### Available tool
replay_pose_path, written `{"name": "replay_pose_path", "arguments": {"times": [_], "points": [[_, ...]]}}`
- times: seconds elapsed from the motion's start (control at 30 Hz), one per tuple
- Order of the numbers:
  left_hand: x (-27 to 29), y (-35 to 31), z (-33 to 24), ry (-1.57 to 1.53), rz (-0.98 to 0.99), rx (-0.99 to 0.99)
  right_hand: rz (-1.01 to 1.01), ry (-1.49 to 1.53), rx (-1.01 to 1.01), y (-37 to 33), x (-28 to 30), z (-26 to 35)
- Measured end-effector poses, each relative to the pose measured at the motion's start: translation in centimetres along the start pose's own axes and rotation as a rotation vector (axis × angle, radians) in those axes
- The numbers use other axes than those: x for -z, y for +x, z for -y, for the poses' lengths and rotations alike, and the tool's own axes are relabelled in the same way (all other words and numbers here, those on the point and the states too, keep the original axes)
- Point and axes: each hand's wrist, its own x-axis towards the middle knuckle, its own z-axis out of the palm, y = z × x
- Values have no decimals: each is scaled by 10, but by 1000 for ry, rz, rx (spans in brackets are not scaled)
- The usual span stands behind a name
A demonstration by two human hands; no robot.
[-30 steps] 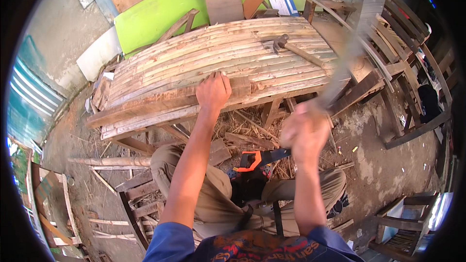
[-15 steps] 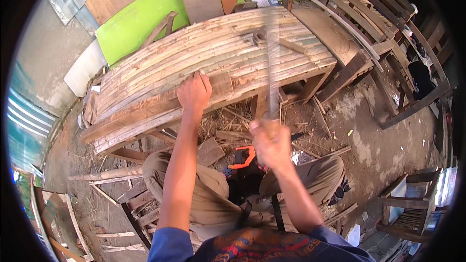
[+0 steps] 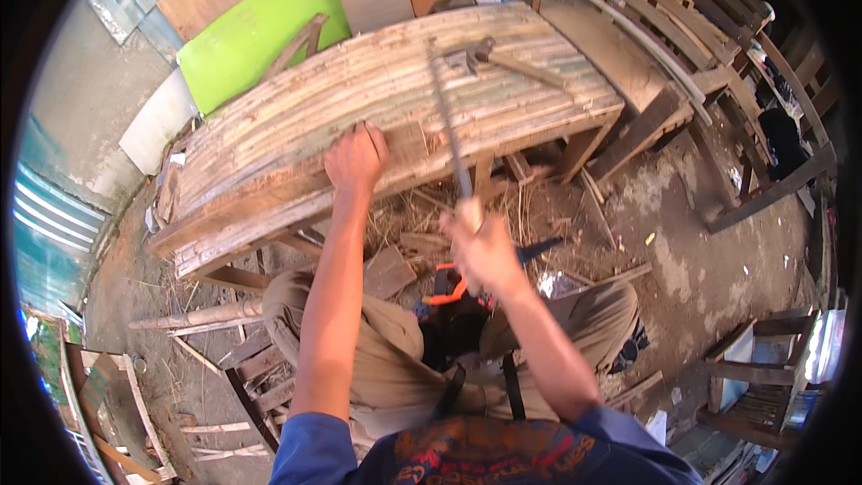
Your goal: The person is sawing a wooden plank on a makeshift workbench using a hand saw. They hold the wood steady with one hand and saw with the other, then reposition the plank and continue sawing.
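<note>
A bamboo-slat panel [image 3: 386, 99] is laid across a rough wooden frame, and everything else is placed from it. Left of the panel, a pale board [image 3: 157, 121] and a green sheet [image 3: 247, 31] are leaned against a wall, apparently stored out of the way. At the panel's near edge, left of its middle, the left hand [image 3: 356, 162] is pressed flat on the slats with the fingers spread and hooked over the rim; nothing is clasped, and the panel seems to be steadied by this weight. Below the near edge, toward the right, the right hand [image 3: 485, 251] is clenched around the handle of a long narrow blade [image 3: 449, 126], which is raised upright so that its length crosses the panel's surface; the motion blur makes the exact finger positions hard to read. On the panel's far right part, a hammer [image 3: 503, 58] is rested on the slats, within reach. Under the panel, bamboo shavings [image 3: 422, 216] are scattered on the ground, and an orange-handled tool [image 3: 446, 292] is lain near the knees. Right of the panel, wooden chair frames [image 3: 718, 27] are stacked.
</note>
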Motion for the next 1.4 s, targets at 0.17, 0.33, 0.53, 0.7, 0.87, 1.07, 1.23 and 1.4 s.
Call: {"name": "replay_pose_path", "arguments": {"times": [0.17, 0.33, 0.53, 0.7, 0.87, 1.07, 1.23, 1.4], "points": [[0, -4, -9, -14, -79, -53, -29, 236, 828, -18, 15, 107], [-2, 1, -14, -34, -124, -91, -269, 311, 930, 26, -6, 4], [-2, 0, -5, -44, -14, 4, -78, -218, 55, 24, 3, -69], [-2, -2, -2, -70, -60, -39, -115, 96, 665, -18, 7, 73], [-2, -2, -9, -77, -36, -12, -185, 448, 998, 2, -8, 38], [3, 3, -12, -22, -46, -34, 21, 214, -98, -25, -2, -149], [4, -1, -7, -55, -66, -42, -4, 311, 349, -29, 21, -36], [-1, -2, -2, -90, -97, -55, 71, 637, 1015, 16, 31, 42]]}}
